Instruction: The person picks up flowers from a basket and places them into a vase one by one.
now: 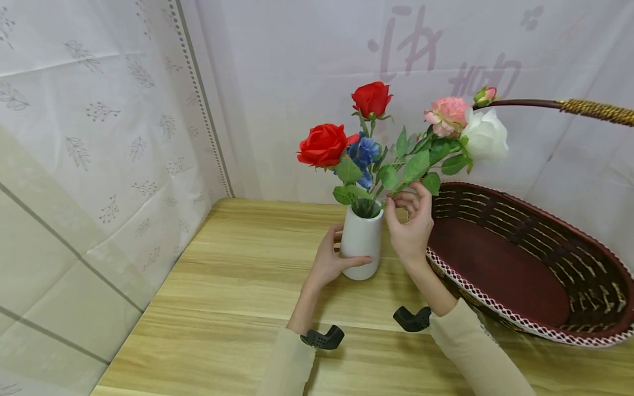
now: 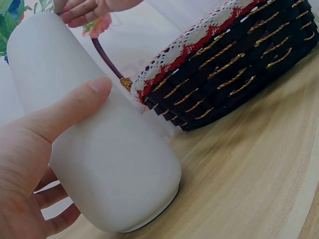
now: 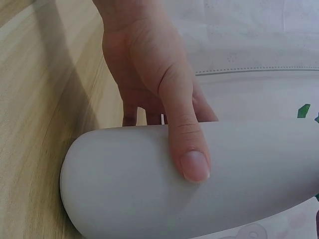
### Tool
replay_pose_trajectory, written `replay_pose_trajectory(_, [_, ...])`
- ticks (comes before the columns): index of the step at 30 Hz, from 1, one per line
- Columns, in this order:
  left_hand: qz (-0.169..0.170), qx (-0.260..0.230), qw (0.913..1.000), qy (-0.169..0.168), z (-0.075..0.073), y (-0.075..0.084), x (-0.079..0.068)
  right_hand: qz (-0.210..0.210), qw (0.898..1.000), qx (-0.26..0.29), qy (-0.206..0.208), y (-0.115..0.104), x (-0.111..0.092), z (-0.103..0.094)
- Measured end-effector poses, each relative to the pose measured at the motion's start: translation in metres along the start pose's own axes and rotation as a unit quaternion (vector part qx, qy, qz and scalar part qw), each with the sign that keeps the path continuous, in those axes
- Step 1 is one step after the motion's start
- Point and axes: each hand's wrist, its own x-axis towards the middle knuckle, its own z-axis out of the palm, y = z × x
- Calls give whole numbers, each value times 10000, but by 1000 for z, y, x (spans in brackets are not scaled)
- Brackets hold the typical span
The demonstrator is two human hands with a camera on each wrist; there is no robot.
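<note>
A white vase (image 1: 361,242) stands upright on the wooden table. My left hand (image 1: 331,260) grips its side, thumb across the front and fingers behind; the left wrist view shows the thumb (image 2: 75,107) lying on the smooth wall. Beside the vase's mouth, my right hand (image 1: 412,223) pinches the stem of a leafy spray with a pink flower (image 1: 447,116) and a white rose (image 1: 485,136), leaning right. Two red roses, one higher (image 1: 372,99) and one lower (image 1: 324,145), rise from the vase around a blue flower (image 1: 364,157). The stem ends inside the vase are hidden.
A dark woven basket (image 1: 500,319) with white lace trim stands close on the right, its gold-wrapped handle (image 1: 596,111) arching at the back. Patterned curtains (image 1: 277,99) hang behind and to the left of the wooden table (image 1: 238,308).
</note>
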Motion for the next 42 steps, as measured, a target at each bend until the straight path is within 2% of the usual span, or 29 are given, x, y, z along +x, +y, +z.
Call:
replay_pose_trajectory(6, [-20,-97,10000,-3,0,0,0,-23,9999,-55,-104,2,-2,1])
replay_pose_trajectory(14, [15,-84,10000,2,1,0,0,-21,9996,-288,-42,3,-4,3])
replay_pose_trajectory(17, [26,-38,10000,16,1,1,0,-26,9994,-342,-25,-3,-4,4])
replay_pose_trajectory(24, [55,-56,9999,85,2,2,1,212,9990,-345,-169,-35,-1,4])
replay_pose_trajectory(29, [71,-73,9999,73,2,0,1,329,9990,-213,-226,-37,-2,3])
replay_pose_trajectory(34, [27,-115,9999,-33,-2,33,-9,444,9983,-123,-364,-37,-5,-1])
replay_pose_trajectory(36, [-9,-101,9999,-71,-2,37,-10,437,9981,-120,-425,-38,-6,-2])
replay_pose_trajectory(42, [0,2,10000,-10,2,7,-1,389,9972,-149,-616,-39,-7,-6])
